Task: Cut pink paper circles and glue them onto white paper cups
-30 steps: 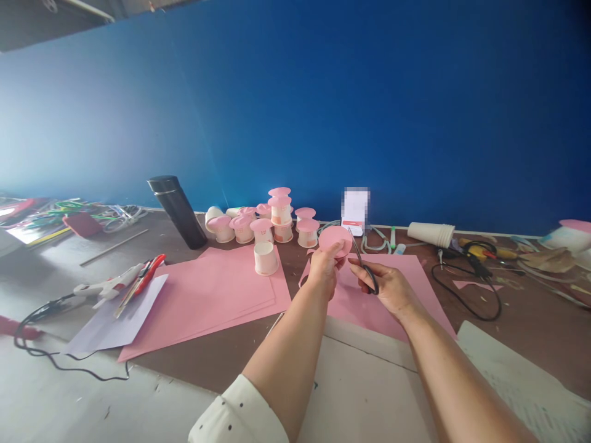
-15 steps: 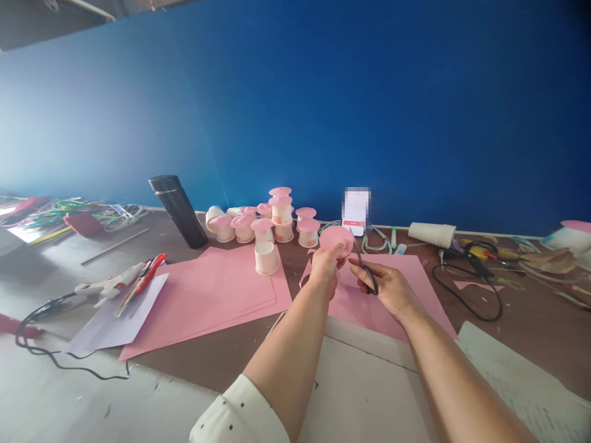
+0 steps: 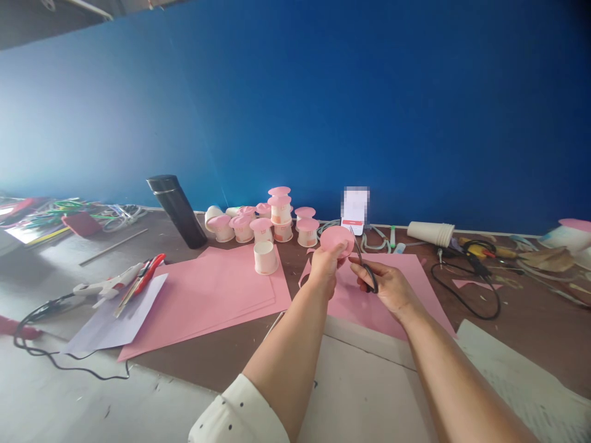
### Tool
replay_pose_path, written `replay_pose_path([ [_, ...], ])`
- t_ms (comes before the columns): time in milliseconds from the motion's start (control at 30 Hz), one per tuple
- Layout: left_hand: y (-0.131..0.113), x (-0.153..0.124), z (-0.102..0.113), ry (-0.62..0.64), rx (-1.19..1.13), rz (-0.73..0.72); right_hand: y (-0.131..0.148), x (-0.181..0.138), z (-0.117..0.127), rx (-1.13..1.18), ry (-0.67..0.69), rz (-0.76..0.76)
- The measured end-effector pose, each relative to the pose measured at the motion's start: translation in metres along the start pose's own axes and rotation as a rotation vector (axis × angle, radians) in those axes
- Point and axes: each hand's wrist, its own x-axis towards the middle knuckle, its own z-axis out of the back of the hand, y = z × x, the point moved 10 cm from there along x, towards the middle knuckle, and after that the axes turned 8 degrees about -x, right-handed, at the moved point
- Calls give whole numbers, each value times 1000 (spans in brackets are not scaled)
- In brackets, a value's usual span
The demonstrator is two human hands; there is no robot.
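My left hand [image 3: 324,268] pinches a round pink paper disc [image 3: 336,238] and holds it up above the table. My right hand [image 3: 388,284] grips black scissors [image 3: 362,261], whose blades point up at the disc's right edge. Under both hands lies a pink paper sheet [image 3: 383,301]. A white paper cup [image 3: 266,256] stands mouth-up on a stack of pink sheets [image 3: 212,295] to the left. Behind it stands a cluster of several paper cups with pink tops [image 3: 268,220].
A black flask [image 3: 176,210] leans at the left of the cups. A glue gun [image 3: 108,287] and red-handled pliers [image 3: 141,282] lie on white paper at the left, with a black cord [image 3: 41,344]. Stacked cups [image 3: 431,233], cables [image 3: 471,277] and tools lie at the right, below the blue wall.
Almost nothing differs. The pink disc has turned slightly in my left hand, and the scissors stay at its right edge.
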Motion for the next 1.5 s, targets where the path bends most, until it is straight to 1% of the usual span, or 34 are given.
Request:
replay_pose_path([
  [400, 0, -1, 0, -3, -2, 6, -3, 2, 0, 0, -3, 14],
  [633, 4, 1, 1, -8, -15, 32, -2, 3, 0, 3, 2, 33],
  [1000, 7, 0, 3, -65, -127, 77, -7, 5, -3, 10, 20, 25],
  [1333, 9, 0, 3, -60, -159, 93, -6, 4, -2, -9, 11, 24],
  [1500, 10, 0, 1, -33, -164, 112, -1, 2, -3, -25, 21, 30],
])
